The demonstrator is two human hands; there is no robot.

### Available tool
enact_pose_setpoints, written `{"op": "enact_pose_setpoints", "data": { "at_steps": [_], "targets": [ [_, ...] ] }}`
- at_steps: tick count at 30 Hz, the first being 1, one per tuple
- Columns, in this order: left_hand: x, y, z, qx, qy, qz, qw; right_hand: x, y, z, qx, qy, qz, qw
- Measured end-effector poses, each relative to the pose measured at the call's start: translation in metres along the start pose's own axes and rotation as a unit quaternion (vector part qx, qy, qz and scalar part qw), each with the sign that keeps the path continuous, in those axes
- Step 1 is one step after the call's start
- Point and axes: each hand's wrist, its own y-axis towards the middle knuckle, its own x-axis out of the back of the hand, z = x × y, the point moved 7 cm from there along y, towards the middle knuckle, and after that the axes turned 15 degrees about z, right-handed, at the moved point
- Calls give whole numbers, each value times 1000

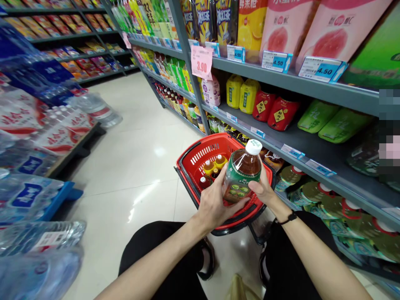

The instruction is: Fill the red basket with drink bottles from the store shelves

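Observation:
Both my hands hold a large tea bottle with brown liquid, a green label and a white cap, tilted over a red shopping basket. My left hand wraps the bottle's lower left side. My right hand grips its right side; a black band circles that wrist. Inside the basket stand several smaller bottles with yellow and red caps. The basket rests on the floor in front of my knees.
A grey drinks shelf with price tags runs along the right, with bottles on its low tiers close to my right arm. Packs of bottled water are stacked on the left. A white tiled aisle stretches ahead.

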Motion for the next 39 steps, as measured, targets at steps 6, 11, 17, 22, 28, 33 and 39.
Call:
{"op": "enact_pose_setpoints", "data": {
  "at_steps": [6,11,17,22,28,33,39],
  "targets": [
    [-1,-2,1,5,9,-6,1000,1,-1,1,7,-31,11,999],
    [-3,-3,4,13,-15,3,1000,1,-1,2,13,-36,15,999],
    [-3,-3,3,15,-23,8,1000,2,1,1,15,-44,7,999],
    [-4,-3,5,19,-21,7,1000,1,1,3,13,-34,-1,999],
    [-6,-4,6,20,-18,17,999,2,0,1,-3,-40,-3,999],
    [-7,-3,9,35,-37,31,998,0,2,0,-24,-37,3,999],
    [-9,-3,14,55,-63,36,996,-1,3,1,-6,-19,10,1000]
  ]
}}
